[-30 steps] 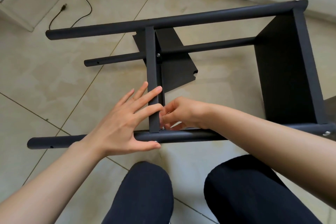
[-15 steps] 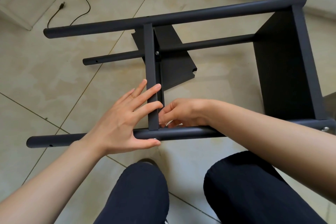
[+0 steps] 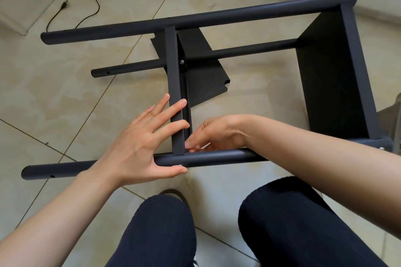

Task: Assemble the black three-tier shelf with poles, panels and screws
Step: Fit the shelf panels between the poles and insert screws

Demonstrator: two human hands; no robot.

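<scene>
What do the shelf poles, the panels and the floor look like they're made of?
Near pole: probably metal tube, matte dark coating; round, with soft sheen and drilled holes.
Middle panel: likely sheet metal, same matte finish; thin with folded edge.
Floor: glazed tile, mottled beige; grout lines and gloss.

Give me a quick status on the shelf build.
Left hand flat, bracing middle panel and near pole. Right hand pinching at the joint, likely a screw. Nothing in the way.

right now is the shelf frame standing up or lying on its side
Lying on its side: the shelf frame's long poles run level over the tiled floor, and the end panel stands on edge.
</scene>
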